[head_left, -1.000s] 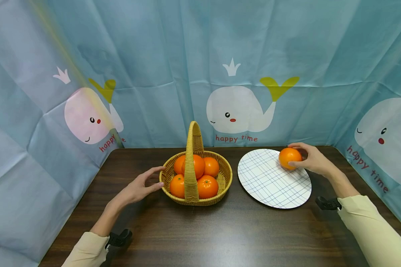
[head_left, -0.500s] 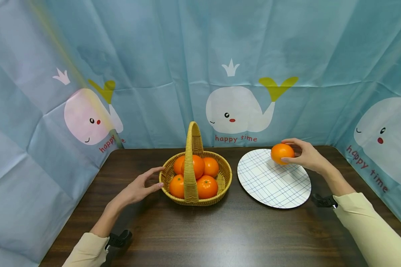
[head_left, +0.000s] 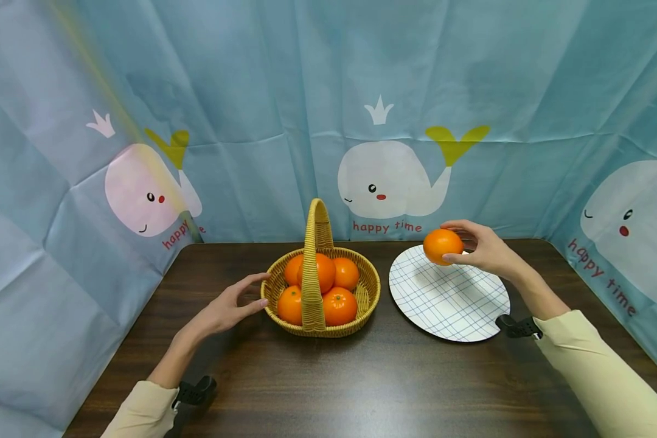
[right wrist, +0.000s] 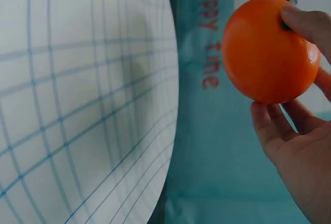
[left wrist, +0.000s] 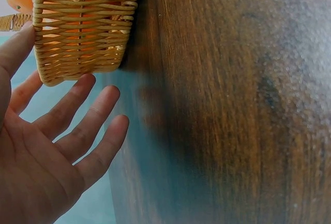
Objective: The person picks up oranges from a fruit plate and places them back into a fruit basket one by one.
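My right hand (head_left: 487, 249) pinches an orange (head_left: 442, 246) between thumb and fingertips, raised over the back part of a white plate (head_left: 449, 304) with blue checked lines. In the right wrist view the thumb lies by the stem end of the orange (right wrist: 264, 53), and the fingertips support its other side, apart from the plate. My left hand (head_left: 219, 313) touches the left rim of a yellow woven basket (head_left: 342, 330) with spread, fairly straight fingers. The left wrist view shows the thumb and fingertips at the basket's wall (left wrist: 83, 32). Several oranges (head_left: 339, 307) lie in the basket.
A tall arched handle (head_left: 311, 286) rises over the basket's middle. The dark wooden table (head_left: 361, 383) extends in front of basket and plate. A blue curtain (head_left: 252, 182) with whale prints hangs behind and at both sides. Black straps (head_left: 520, 327) sit at the wrists.
My right hand has lifted the orange off the plate's right side and carried it left and up. The left hand and the basket stay where they were.
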### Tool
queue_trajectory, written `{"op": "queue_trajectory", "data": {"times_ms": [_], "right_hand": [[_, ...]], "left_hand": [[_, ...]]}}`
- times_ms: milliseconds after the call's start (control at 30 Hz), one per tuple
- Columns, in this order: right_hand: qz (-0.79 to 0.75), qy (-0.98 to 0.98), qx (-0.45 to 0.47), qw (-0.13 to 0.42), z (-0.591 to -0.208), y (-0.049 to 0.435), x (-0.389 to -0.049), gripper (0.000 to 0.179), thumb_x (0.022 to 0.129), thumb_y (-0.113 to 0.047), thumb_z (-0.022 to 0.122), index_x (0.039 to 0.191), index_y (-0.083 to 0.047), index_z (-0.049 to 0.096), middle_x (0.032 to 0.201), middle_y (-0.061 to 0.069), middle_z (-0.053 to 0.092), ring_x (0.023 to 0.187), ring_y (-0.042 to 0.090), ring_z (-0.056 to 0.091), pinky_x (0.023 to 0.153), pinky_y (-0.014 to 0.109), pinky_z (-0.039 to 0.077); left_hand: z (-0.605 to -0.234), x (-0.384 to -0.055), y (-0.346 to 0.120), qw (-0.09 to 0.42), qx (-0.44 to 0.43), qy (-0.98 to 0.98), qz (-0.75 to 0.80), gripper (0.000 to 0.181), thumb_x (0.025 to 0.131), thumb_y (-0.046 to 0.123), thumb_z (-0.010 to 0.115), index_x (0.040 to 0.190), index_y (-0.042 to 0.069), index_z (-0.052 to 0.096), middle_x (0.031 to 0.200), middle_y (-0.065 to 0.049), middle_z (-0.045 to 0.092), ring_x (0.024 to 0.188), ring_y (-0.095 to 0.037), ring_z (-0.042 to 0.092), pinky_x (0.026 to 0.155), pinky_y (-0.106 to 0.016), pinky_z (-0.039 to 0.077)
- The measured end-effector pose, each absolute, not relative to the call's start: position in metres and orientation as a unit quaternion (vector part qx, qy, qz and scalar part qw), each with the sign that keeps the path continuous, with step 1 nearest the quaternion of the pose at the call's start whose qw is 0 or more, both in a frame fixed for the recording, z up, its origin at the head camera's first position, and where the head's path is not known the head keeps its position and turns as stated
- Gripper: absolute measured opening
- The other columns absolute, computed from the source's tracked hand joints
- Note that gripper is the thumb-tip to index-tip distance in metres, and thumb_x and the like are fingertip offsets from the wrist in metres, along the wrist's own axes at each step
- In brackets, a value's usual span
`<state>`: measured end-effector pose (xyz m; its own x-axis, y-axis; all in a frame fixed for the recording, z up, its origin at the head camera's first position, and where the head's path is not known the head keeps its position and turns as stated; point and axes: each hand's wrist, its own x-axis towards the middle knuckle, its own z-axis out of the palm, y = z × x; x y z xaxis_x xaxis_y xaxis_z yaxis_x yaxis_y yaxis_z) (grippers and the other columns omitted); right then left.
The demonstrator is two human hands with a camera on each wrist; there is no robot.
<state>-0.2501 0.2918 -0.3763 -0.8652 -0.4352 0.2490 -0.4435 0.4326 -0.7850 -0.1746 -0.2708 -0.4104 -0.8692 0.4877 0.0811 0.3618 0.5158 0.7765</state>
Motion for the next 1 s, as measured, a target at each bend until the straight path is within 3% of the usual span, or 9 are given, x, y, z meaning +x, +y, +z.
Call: {"op": "queue_trajectory", "data": {"times_ms": [433,1000], "right_hand": [[0.466,-0.823,0.325,0.003,-0.362,0.251,-0.241,0.062,0.085,-0.004,0.083,0.141,-0.003,0.055,0.136,0.014,0.056,0.119,0.032,0.056,0.096,0.024,0.049],[0.505,-0.777,0.376,-0.006,-0.366,0.201,-0.231,0.062,0.082,-0.001,0.085,0.138,-0.007,0.058,0.135,0.008,0.055,0.117,0.032,0.056,0.099,0.048,0.05]], "left_hand": [[-0.412,-0.174,-0.27,0.063,0.249,0.872,0.417,0.058,0.102,0.018,0.065,0.15,-0.002,0.041,0.146,-0.027,0.046,0.123,-0.046,0.053,0.095,-0.061,0.048],[-0.41,-0.172,-0.27,0.062,0.251,0.867,0.427,0.056,0.101,0.012,0.065,0.15,-0.003,0.041,0.147,-0.027,0.045,0.123,-0.047,0.052,0.096,-0.062,0.047]]}}
